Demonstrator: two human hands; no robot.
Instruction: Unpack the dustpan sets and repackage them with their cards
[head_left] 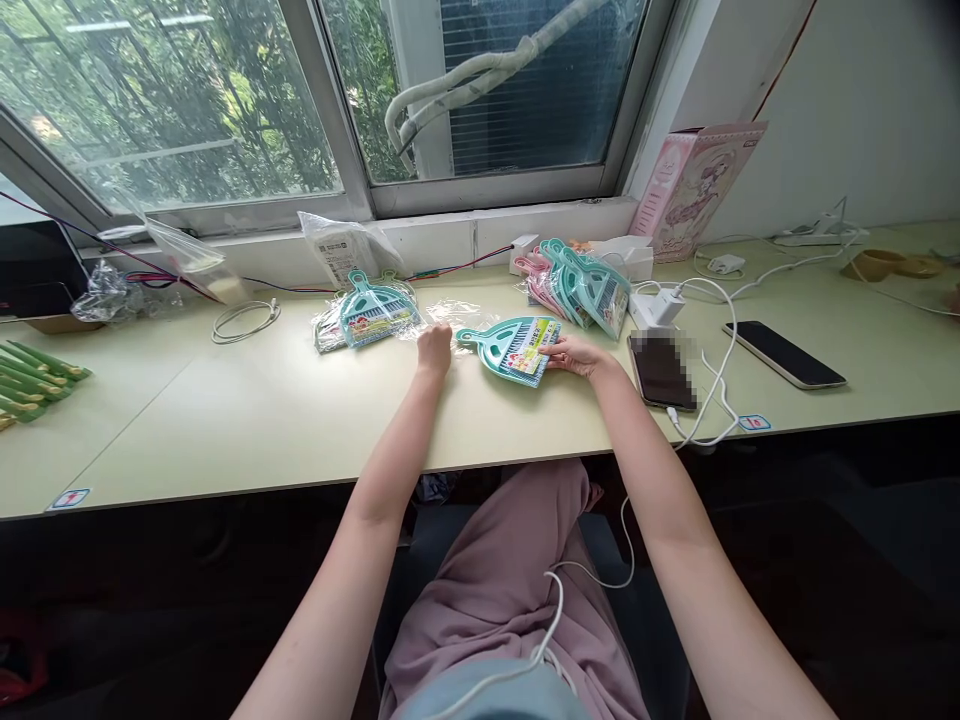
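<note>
teal plastic dustpan [495, 350], rounded, ribbed

Cannot read fine print on the label [531, 343], see through the blocky blur over one phone [658, 378], or follow the green bundles [34, 378] past the left edge.

Seated person: a pale blue top [495, 692] at the waist, loose mauve-pink clothing [491, 560] falling in soft creases over the legs, and a thin white cable [559, 610] looping across both.
</note>
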